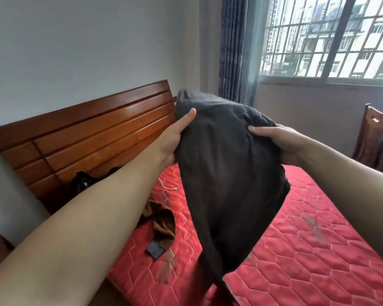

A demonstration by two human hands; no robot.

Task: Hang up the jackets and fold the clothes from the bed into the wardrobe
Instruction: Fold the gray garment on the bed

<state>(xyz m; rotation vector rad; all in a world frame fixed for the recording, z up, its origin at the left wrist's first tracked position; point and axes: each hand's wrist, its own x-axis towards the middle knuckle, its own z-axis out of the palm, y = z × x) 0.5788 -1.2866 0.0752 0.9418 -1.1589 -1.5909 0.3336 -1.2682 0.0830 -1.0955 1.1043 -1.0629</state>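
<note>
A dark grey garment (226, 180) hangs in the air above the red quilted mattress (307, 250). My left hand (175, 138) grips its upper left edge, thumb on top. My right hand (279, 140) grips its upper right edge. The cloth droops down to a point near the bottom of the view. A brown garment (161, 226) with a grey label lies crumpled on the mattress under my left forearm. Something black (84, 182) lies against the headboard, partly hidden by that arm.
The wooden headboard (86, 133) runs along the left wall. A thin white cord (166, 186) lies on the mattress. A wooden chair (376, 140) stands at the right, under a barred window (327, 36) with a curtain (232, 47).
</note>
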